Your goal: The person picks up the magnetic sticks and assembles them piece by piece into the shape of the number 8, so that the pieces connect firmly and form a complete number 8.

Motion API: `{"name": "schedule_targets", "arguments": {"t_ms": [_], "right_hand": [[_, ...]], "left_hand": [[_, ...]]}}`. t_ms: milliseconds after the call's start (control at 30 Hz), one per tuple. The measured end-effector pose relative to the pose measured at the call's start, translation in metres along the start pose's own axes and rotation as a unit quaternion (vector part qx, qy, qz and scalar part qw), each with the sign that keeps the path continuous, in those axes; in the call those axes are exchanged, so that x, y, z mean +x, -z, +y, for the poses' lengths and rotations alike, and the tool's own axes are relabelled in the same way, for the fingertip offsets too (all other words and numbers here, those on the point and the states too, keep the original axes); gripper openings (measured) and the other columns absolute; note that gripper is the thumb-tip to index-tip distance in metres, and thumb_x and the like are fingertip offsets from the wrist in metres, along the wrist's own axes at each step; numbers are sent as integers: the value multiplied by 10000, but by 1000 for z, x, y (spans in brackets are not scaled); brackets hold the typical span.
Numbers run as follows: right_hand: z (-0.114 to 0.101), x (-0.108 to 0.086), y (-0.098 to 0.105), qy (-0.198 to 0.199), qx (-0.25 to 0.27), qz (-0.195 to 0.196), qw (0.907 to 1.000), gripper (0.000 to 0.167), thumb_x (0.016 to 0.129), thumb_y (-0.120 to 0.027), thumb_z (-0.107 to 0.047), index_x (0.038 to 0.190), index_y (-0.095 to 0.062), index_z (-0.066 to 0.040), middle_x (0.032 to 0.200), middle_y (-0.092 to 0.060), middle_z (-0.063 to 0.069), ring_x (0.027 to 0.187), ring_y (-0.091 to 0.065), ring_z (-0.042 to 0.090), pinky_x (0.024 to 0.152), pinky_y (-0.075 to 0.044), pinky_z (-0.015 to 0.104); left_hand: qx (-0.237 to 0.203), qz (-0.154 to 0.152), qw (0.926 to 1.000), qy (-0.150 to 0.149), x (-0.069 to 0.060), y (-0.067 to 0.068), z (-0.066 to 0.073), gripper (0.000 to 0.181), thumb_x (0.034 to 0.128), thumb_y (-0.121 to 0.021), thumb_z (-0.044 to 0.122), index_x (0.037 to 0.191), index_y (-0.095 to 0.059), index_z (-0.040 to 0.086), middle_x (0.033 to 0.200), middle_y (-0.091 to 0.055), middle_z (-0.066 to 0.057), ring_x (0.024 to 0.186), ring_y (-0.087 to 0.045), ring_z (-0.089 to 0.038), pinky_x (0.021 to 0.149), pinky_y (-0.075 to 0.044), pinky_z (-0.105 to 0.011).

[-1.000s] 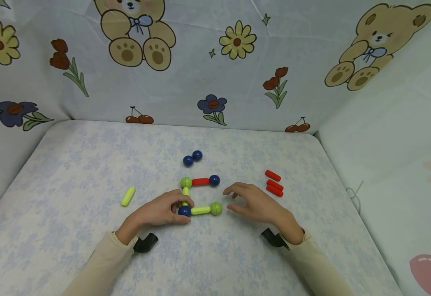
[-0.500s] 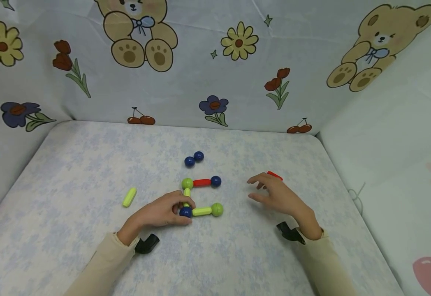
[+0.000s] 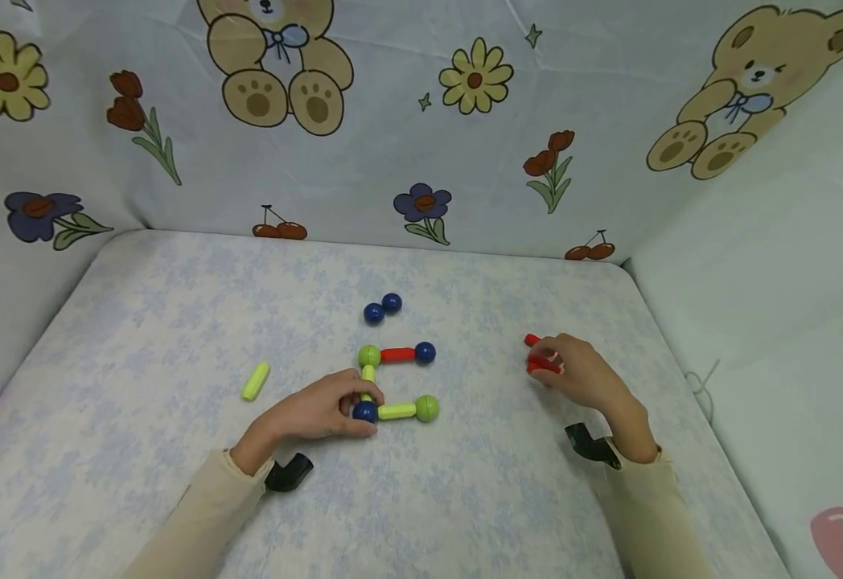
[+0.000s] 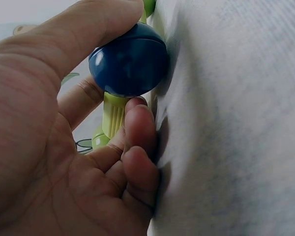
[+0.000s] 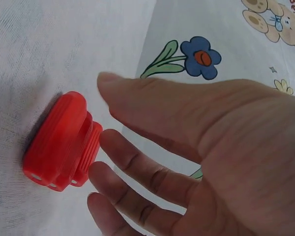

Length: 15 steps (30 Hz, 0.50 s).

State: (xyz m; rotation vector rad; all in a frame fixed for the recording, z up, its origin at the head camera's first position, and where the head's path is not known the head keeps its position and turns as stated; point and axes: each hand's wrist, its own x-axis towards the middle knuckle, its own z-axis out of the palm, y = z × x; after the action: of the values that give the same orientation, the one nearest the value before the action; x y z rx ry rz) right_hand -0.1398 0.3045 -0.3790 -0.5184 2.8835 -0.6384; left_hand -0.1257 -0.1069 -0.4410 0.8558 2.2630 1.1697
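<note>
My left hand grips the blue ball at the near corner of a ball-and-rod frame, thumb on the ball and fingers curled by a yellow-green rod. From that corner a yellow-green rod runs right to a green ball. Another leads away to a green ball, then a red rod and a blue ball. My right hand hovers at several loose red rods, thumb and fingers spread; in the right wrist view they look apart from the rods.
Two loose blue balls lie beyond the frame. A single yellow-green rod rests left of my left hand. Printed cloth walls rise behind and beside the pale patterned table.
My right hand has moved right, from beside the frame to over the loose red rods. My left hand has kept its hold on the blue ball. The head view has shifted slightly.
</note>
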Motion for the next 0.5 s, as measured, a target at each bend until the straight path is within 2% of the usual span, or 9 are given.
{"name": "schedule_targets", "arguments": {"t_ms": [133,500], "right_hand": [[3,0,-1,-103,-9,-111,9999,180,898,-721,-45,1073,-692,-14,999,-675,127,842,-577,236,716,-472,351],[9,1,-5,-403,-89,-260,9988,193,891,-708,-19,1083,-693,-29,1018,-658,134,848,-561,246,739,-463,374]], "left_hand": [[10,17,10000,-28,0,0,0,306,871,-794,291,1142,-713,173,875,-495,-15,727,-443,-118,657,-388,-231],[33,-27,10000,20,0,0,2,317,881,-782,294,1159,-707,161,894,-504,-17,727,-444,-119,659,-392,-235]]}}
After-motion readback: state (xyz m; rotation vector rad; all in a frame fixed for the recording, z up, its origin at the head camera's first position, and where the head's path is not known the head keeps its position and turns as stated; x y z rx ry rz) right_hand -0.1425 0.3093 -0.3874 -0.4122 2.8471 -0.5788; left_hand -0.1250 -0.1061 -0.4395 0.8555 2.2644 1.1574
